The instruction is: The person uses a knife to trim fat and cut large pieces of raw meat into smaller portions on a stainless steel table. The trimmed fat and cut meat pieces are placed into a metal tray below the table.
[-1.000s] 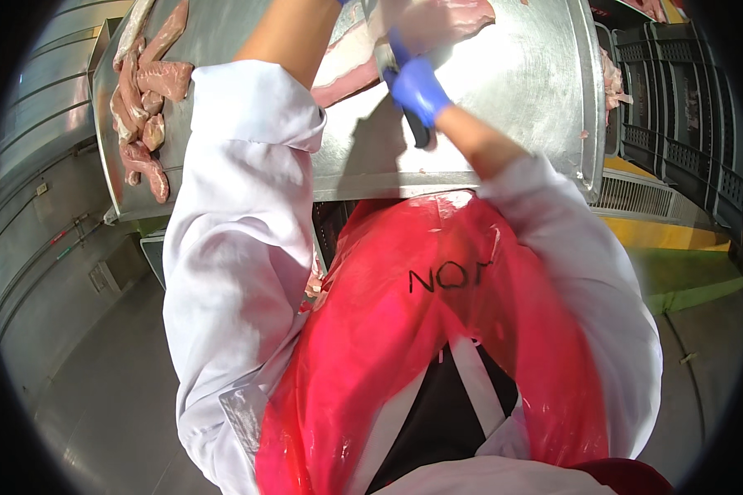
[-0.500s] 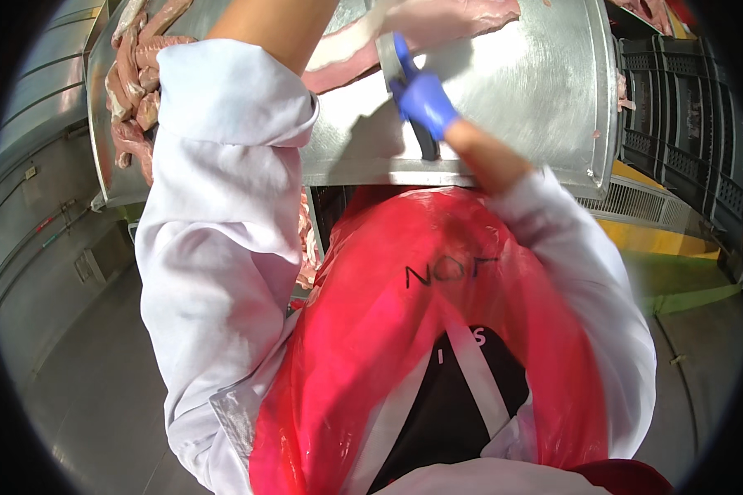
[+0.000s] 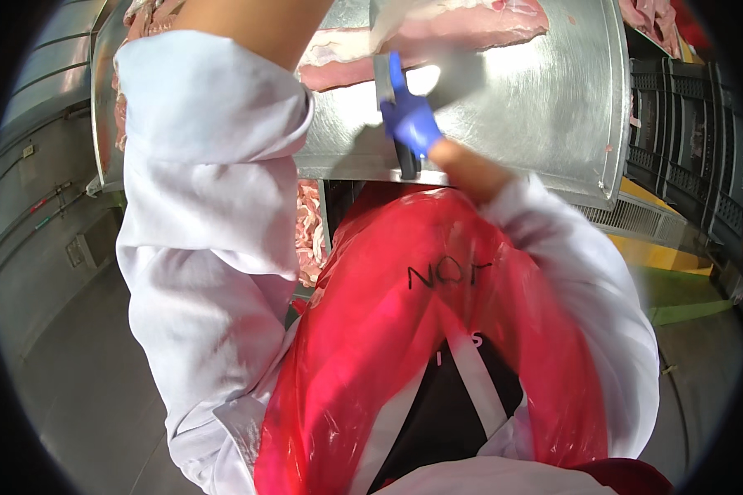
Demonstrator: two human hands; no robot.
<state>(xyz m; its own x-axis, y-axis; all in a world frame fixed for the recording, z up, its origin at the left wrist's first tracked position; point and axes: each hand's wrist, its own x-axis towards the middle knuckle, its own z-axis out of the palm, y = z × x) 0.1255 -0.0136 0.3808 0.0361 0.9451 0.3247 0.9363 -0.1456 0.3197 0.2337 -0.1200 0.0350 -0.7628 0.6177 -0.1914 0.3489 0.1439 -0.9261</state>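
Observation:
My right hand (image 3: 413, 125), in a blue glove, grips a knife (image 3: 406, 158) by its black handle, index finger stretched along the metal blade. The blade rests at or just over a long slab of pale pink meat with a white fatty band (image 3: 343, 73) on the metal work surface (image 3: 537, 115); contact is unclear. My left forearm (image 3: 256, 29) reaches up over the surface's left part and out through the top edge, so that hand is out of sight. Strips of meat (image 3: 147, 16) lie at the upper left, largely hidden behind my sleeve.
A container of meat pieces (image 3: 309, 231) sits below the near edge, left of my red apron (image 3: 347, 346). Dark plastic crates (image 3: 669, 124) line the right side, with more meat (image 3: 648, 18) at the top right and a yellow frame (image 3: 660, 247) under them.
My right hand and the knife have come down toward the near edge. The slab appears farther right, my left forearm farther left, and more of the meat pieces below the edge shows.

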